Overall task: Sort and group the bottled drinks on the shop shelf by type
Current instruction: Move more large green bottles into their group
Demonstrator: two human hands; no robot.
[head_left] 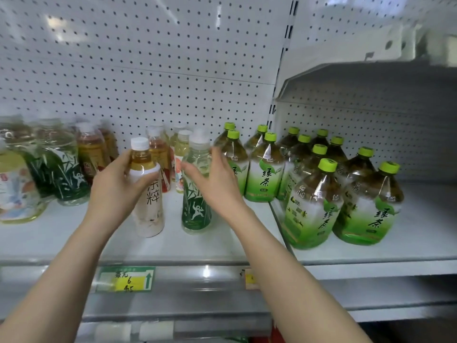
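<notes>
The tea bottle (pixel 148 194), near the shelf (pixel 222 246) front edge, is gripped at its shoulder by the left hand (pixel 116 186). The right hand (pixel 215 179) is spread, uncurled, against the green bottle (pixel 196 209), which could be toppled forward if nudged.

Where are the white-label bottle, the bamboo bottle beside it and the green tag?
white-label bottle (pixel 150 209): head view, label.
bamboo bottle (pixel 195 214): head view, green label.
green tag (pixel 129 283): head view, yellow patch.

Glossy clear plastic bottles (pixel 265 169), matt white perforated metal back panel (pixel 148 58), smooth shelf (pixel 212 243).
</notes>
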